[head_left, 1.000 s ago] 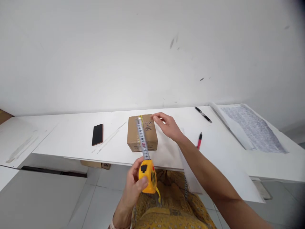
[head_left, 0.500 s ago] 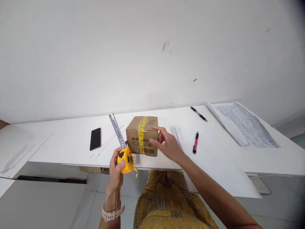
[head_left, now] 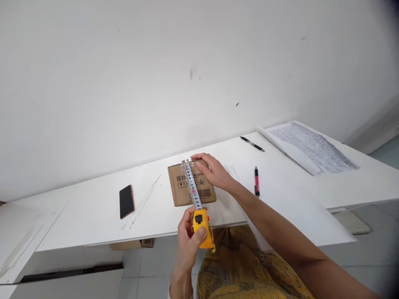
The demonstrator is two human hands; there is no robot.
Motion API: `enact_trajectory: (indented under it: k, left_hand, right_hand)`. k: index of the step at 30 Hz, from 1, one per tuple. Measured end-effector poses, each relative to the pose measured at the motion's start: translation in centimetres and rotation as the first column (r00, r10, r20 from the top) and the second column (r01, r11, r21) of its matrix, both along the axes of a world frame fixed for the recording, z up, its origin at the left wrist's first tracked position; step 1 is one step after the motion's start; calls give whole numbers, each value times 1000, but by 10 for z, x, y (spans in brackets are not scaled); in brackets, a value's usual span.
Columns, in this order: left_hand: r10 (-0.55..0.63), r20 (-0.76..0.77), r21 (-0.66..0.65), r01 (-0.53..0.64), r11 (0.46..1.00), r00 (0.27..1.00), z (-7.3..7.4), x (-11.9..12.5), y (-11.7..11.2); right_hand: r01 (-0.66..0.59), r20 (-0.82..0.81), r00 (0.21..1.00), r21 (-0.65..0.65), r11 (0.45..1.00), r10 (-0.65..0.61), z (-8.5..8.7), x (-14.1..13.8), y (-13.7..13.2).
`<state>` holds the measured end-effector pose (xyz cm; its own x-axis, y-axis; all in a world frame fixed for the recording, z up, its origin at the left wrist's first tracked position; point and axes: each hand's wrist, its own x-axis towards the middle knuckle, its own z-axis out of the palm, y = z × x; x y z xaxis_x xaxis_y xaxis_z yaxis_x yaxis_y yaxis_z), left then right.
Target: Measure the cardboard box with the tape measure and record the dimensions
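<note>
My left hand [head_left: 188, 243] is wrapped round a yellow tape measure [head_left: 204, 227] near the table's front edge, thumb on the case. Its silver blade [head_left: 192, 185] sticks out and lies along the printed face of a small brown cardboard box [head_left: 179, 194], up to the box's far edge. That printed face, with a barcode and handling symbols, is turned up toward me. My right hand [head_left: 215, 171] grips the box at its far right corner, fingers over the far edge, thumb close to the blade's tip. The fingers' ends behind the box are hidden.
On the white table [head_left: 93, 199], a dark phone [head_left: 126, 202] lies left of the box. To the right are a red pen [head_left: 257, 182], a black pen [head_left: 252, 144], white paper [head_left: 286, 207] and a densely written sheet [head_left: 314, 145]. Behind stands a wall [head_left: 156, 83].
The tape measure has moved right, from beside the box to across its face. The box has been tipped so its printed side faces up. My right hand has shifted to its far edge.
</note>
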<state>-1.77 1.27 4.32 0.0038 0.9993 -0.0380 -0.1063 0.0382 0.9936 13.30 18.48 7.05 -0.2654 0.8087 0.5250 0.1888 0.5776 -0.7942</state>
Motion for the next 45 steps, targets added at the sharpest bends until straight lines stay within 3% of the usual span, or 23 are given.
enact_trajectory:
  k: [12,17,20,26,36,45]
  left_hand:
    - [-48,46,-43,50,998,998,-10,1,9]
    - [-7,-44,-9,6,1000,999,-21,4,10]
    - [-38,-23,-16,38,999,999,-21,3,11]
    - [-82,-7,-30,82,996,997,-17,-4,14]
    - [-44,-63,-50,41,998,997,-3,-5,12]
    - [-67,-67,-25,65,998,996,-19,-9,11]
  right_hand:
    - [9,158,987,203,979,-42,-1,-2,5]
    - [31,142,988,216,976,-63,-2,-4,10]
    - [38,120,991,223,974,-66,-4,-5,13]
    - [65,110,989,243,968,-94,-5,-7,13]
    - [111,276,943,270,957,-187,-4,-8,12]
    - [148,330,912,288,946,-243,-2,-10,5]
